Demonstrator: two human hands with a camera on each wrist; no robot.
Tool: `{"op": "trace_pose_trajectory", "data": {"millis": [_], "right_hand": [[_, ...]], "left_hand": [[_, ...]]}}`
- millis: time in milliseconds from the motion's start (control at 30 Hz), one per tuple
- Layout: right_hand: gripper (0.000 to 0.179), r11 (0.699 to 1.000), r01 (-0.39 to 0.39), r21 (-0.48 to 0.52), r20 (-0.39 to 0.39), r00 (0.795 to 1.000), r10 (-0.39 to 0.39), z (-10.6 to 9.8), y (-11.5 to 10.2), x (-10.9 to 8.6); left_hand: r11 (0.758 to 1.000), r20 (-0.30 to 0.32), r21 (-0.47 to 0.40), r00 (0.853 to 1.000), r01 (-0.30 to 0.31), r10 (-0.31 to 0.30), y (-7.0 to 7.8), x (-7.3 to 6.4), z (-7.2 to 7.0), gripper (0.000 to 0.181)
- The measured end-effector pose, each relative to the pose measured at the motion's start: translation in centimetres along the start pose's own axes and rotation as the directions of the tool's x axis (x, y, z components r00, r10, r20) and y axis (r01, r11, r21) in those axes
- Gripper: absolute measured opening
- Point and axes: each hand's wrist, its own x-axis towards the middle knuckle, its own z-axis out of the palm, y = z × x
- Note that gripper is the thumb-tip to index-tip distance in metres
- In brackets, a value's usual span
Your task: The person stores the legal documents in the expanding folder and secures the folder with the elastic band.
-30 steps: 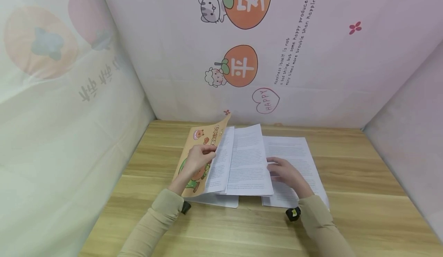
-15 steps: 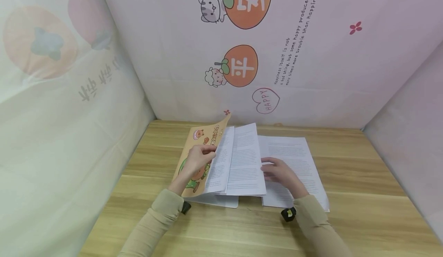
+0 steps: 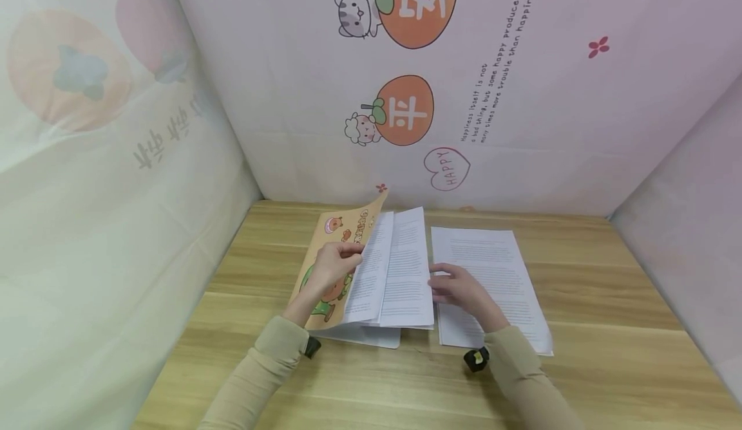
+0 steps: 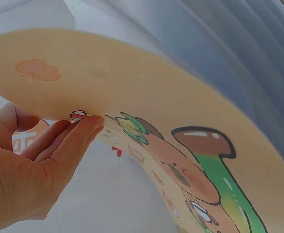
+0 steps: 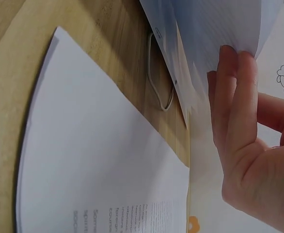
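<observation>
Now, straight-fingered hands (image 3: 330, 265) (image 3: 462, 289) touch the cover (image 3: 345, 221) and pages' (image 3: 407, 266) edge, wood (image 3: 417, 382) showing beside the papers (image 3: 495, 266)

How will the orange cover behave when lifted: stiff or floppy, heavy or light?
Likely flexible rather than rigid: the orange cover bends in a smooth curve at the left hand. Probably light, as it looks thin. It might swing down if released, since it tilts up beside the printed pages.

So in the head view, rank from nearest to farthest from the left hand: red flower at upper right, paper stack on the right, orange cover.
1. Orange cover: left side, touching the left hand.
2. Paper stack: right side, on the table.
3. Red flower: upper right, on the wall.
</observation>
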Motion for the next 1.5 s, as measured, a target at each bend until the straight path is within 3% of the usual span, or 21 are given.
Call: {"op": "trace_pose_trajectory", "data": {"millis": [300,733,1500], "right_hand": [[0.052,0.999,0.024,0.039,0.046,0.999,-0.026,0.7,-0.1,0.3],[0.051,0.998,0.018,0.066,0.047,0.999,-0.021,2.1,-0.4,0.9],[0.049,0.993,0.035,0.113,0.081,0.996,-0.044,4.5,-0.6,2.0]], "left_hand": [[1.0,-0.001,0.0,1.0,-0.016,0.016,0.1,-0.1,0.0,0.035],[0.999,-0.008,-0.007,0.999,-0.036,0.036,-0.1,0.0,0.0,0.033],[1.0,-0.011,-0.018,1.0,-0.015,0.014,-0.2,0.0,-0.2,0.036]]}}
